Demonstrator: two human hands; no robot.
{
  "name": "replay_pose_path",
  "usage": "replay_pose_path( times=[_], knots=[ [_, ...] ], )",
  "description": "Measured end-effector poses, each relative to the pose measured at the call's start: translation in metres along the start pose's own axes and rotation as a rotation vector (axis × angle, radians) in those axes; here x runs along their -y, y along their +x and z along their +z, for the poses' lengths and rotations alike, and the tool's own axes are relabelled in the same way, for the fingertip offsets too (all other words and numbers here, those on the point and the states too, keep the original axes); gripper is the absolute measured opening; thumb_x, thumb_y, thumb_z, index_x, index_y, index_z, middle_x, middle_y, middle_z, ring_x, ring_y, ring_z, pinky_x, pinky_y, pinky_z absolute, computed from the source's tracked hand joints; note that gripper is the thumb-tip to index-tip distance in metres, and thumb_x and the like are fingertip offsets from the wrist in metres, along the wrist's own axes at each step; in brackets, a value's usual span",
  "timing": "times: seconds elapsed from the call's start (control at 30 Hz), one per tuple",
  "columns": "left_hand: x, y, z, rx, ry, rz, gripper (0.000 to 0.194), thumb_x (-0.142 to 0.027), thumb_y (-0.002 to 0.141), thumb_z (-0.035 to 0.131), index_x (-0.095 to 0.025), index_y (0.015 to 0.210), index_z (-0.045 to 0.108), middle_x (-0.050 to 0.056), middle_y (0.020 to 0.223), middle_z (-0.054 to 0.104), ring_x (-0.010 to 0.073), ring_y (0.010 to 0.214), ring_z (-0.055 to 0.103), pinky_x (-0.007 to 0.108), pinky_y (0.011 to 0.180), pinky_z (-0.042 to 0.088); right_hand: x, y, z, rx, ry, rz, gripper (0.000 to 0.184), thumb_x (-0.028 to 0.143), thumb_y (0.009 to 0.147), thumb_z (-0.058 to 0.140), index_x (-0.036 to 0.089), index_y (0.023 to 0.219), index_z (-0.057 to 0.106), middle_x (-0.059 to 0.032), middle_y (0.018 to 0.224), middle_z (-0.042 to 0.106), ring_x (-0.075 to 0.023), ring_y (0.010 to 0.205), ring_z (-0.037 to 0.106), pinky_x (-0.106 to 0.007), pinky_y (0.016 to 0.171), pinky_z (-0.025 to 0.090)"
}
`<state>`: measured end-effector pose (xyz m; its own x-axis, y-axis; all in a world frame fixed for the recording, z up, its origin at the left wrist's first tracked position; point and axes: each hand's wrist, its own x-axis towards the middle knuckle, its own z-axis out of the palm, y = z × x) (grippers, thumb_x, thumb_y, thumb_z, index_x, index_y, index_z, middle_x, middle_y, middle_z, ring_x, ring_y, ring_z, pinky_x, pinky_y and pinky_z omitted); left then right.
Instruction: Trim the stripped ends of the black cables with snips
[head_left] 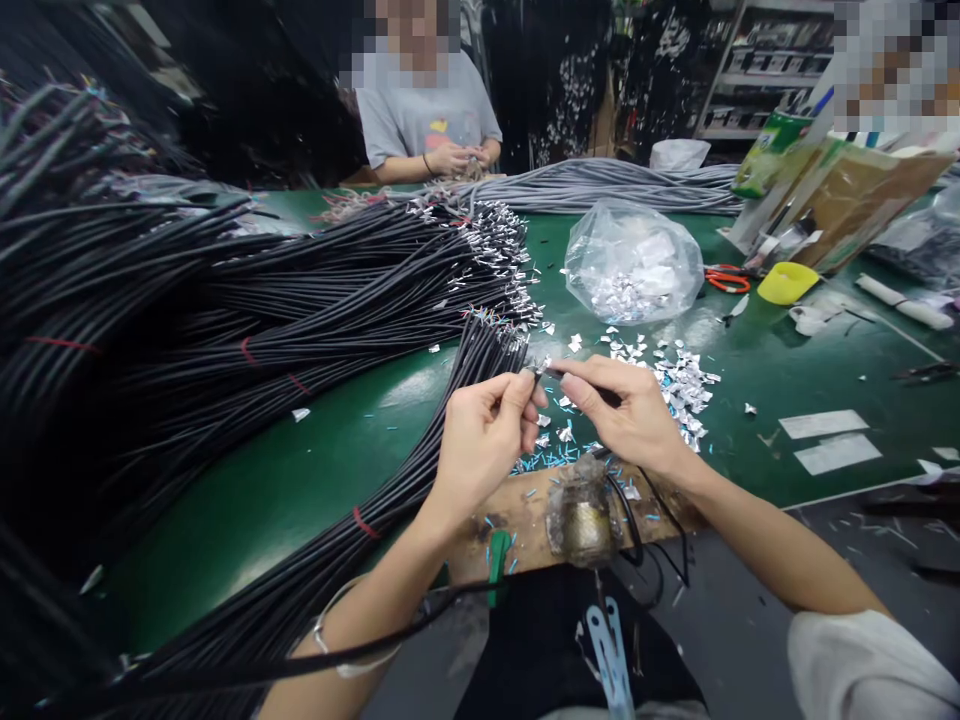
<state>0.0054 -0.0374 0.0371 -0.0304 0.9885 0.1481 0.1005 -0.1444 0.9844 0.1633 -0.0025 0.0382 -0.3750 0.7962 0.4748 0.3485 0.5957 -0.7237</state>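
Over the green surface (315, 470), the left hand (484, 425) pinches a thin black cable (538, 374) in a tight grip; its ragged, silvery end points right and slightly away, most of its long axis hidden. The right hand (622, 405) curls beside that end; I cannot tell what its grip holds. Beyond sits a clear bag (600, 240).

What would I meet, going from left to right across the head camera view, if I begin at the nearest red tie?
Nearest red tie → the wearer's left hand → right hand → orange scissor handles → yellow object → white roll.
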Motion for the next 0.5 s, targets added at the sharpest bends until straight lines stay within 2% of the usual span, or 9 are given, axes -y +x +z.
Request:
replay_pose_path(
  times=[0.3,0.37,0.5],
  knots=[
    [0.0,-0.001,0.0,-0.07,0.2,0.088,0.033,-0.04,0.086,0.051,-0.016,0.069,0.063,-0.001,0.052,0.052,0.0054,0.04,0.043,0.019,0.037,0.033,0.001,-0.002,0.0,-0.017,-0.037,0.022,0.025,0.035,0.086,0.053,0.022,0.098,0.072,-0.0022,0.076,0.068,-0.0119,0.063,0.056,-0.026,0.058,0.04],
    [-0.001,0.001,-0.003,-0.019,0.178,0.067,0.035,-0.042,0.085,0.051,-0.016,0.064,0.061,-0.001,0.052,0.05,0.0058,0.041,0.041,0.019,0.037,0.031,0.002,-0.002,-0.001,-0.016,-0.037,0.028,0.025,0.035,0.085,0.054,0.022,0.097,0.072,-0.0022,0.074,0.068,-0.0117,0.062,0.055,-0.026,0.058,0.04],
    [-0.006,0.005,-0.009,0.22,-0.083,-0.086,0.042,-0.048,0.083,0.051,-0.017,0.054,0.05,-0.004,0.046,0.036,0.0041,0.035,0.026,0.02,0.032,0.018,0.001,0.0,-0.008,0.047,0.031,0.01,0.024,0.034,0.085,0.055,0.021,0.096,0.073,-0.001,0.068,0.066,-0.0102,0.057,0.052,-0.025,0.056,0.04]
  ],
)
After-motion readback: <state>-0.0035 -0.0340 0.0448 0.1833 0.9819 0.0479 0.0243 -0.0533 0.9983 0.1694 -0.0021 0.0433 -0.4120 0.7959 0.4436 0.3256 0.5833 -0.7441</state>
